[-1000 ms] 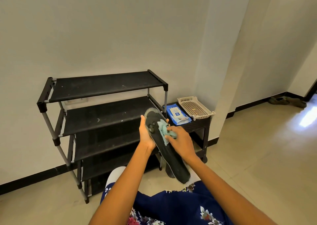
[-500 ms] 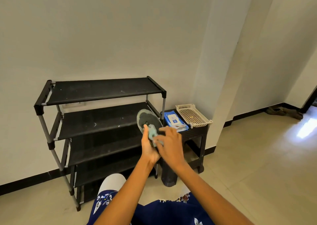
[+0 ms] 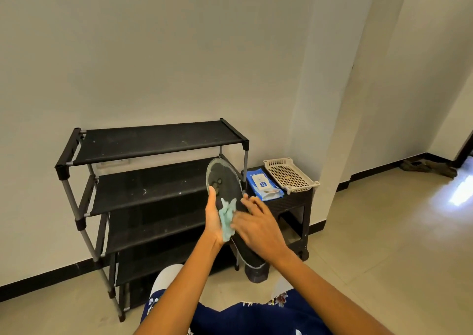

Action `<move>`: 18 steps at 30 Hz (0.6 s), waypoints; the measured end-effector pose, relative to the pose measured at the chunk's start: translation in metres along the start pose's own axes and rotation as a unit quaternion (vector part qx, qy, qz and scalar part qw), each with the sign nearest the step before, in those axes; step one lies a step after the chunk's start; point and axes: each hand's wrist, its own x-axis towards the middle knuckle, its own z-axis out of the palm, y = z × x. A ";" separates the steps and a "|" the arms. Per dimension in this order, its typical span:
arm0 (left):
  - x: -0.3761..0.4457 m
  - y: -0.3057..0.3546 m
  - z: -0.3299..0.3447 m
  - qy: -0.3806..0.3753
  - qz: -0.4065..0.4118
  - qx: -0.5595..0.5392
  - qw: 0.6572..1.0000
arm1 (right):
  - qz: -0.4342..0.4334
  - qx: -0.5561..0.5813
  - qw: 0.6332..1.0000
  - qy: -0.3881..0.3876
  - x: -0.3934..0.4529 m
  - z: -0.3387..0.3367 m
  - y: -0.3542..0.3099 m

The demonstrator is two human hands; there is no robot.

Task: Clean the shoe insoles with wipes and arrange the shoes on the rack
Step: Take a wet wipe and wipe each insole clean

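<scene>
Before rack (image 3: 153, 140), insole (image 3: 225, 181) between hands (image 3: 215, 217).

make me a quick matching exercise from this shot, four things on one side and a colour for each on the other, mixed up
Things:
1. wipe pressed on the insole
2. wipes pack on the small stand
3. basket beside the pack
4. shoe rack

Colours:
A. black
B. cream
C. pale green
D. blue

Pairs: 1-C, 2-D, 3-B, 4-A
</scene>
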 end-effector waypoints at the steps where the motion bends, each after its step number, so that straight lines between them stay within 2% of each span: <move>1: 0.000 -0.002 0.003 0.003 -0.001 0.022 1.000 | 0.042 -0.011 0.999 -0.010 0.006 -0.001 0.005; 4: -0.005 -0.010 0.015 0.033 0.019 0.043 0.998 | 0.149 0.067 0.986 -0.035 0.028 -0.004 0.004; 5: -0.003 -0.008 0.013 0.038 0.031 0.034 0.998 | 0.139 0.101 0.984 -0.051 0.029 -0.003 0.000; 7: 0.001 0.003 0.006 0.038 0.037 0.015 0.998 | 0.054 0.127 0.989 -0.060 0.018 -0.003 -0.001; 9: 0.003 0.008 -0.003 0.036 0.000 0.010 0.999 | -0.033 0.063 0.996 -0.058 -0.001 -0.001 0.002; 10: 0.003 0.006 -0.003 0.039 -0.015 0.015 0.999 | -0.044 0.015 0.998 -0.053 -0.004 0.001 0.008; 12: 0.000 -0.002 0.003 0.034 -0.009 0.036 0.999 | 0.028 -0.016 0.998 -0.060 0.006 -0.001 0.015; 14: -0.001 -0.010 0.012 0.033 0.008 0.060 0.998 | 0.110 0.025 0.992 -0.053 0.021 -0.003 0.016; 15: -0.002 -0.010 0.014 0.030 0.013 0.056 0.998 | 0.113 0.044 0.991 -0.049 0.026 -0.002 0.013; 18: 0.002 0.005 0.007 0.035 0.013 0.030 0.999 | -0.020 0.074 0.996 -0.044 0.012 0.005 0.003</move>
